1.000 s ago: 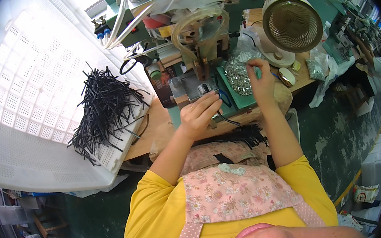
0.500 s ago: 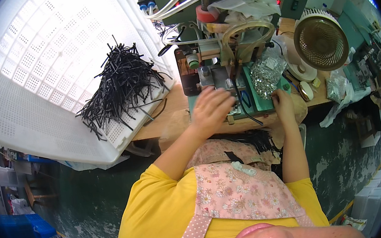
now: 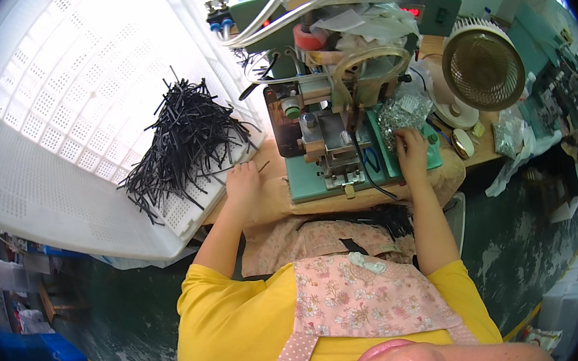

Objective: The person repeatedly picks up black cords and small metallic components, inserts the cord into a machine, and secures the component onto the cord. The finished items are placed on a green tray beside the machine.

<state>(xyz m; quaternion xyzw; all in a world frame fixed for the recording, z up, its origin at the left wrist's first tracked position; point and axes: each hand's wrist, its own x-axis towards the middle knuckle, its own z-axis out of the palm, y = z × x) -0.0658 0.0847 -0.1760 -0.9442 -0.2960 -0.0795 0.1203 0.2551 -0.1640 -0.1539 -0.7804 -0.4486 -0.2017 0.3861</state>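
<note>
My left hand (image 3: pixel 243 183) is at the front edge of the white basket, its fingers closed on a thin black strip (image 3: pixel 264 166) whose end sticks out to the right. Behind it a heap of black strips (image 3: pixel 190 138) lies in the basket. On the other side of the green machine (image 3: pixel 335 147), my right hand (image 3: pixel 413 154) reaches the front of a clear bag of small shiny metal pieces (image 3: pixel 402 110). Its fingers are bent together at the pieces, and what they hold is too small to make out.
The white perforated basket (image 3: pixel 68 85) fills the left of the wooden table (image 3: pixel 272 193). A dark phone (image 3: pixel 283 123) leans beside the machine. To the right stand a small fan (image 3: pixel 483 70) and another clear bag (image 3: pixel 511 135). A black cable (image 3: pixel 368 163) hangs over the machine's front.
My left hand has moved left from the front of the machine to the basket's edge and closed on a black strip. My right hand has shifted slightly left to the metal pieces.
</note>
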